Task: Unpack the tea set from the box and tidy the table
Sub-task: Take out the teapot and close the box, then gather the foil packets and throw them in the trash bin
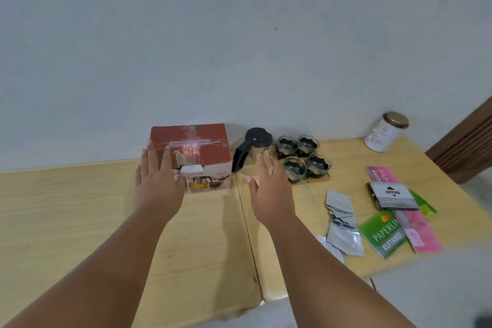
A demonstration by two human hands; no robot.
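Both hands empty, fingers straight: left hand is spread over the near-left corner of the box, and I can't tell if it's touching. Right hand is open and hovering in front of the teapot, holding nothing. Table is two tops butted together, and the seam runs right under the box's right edge, so anything slid across it could catch and tip. Box sits at the back by the wall, flaps down, looks emptied. It's just beside the teapot handle, so pushing or swinging it right shoves the pot. Teapot is the main risk: it's glass and the right hand is close, so a careless reach knocks it into the four glass cups clustered just beside it, and one bump takes several. Tin at the far-right back is well apart, low risk. Green booklet and pink one lie near the front-right edge, so a sweeping forearm drags them off. Foil sachets are loose, light and near that same edge, so they'd go first.
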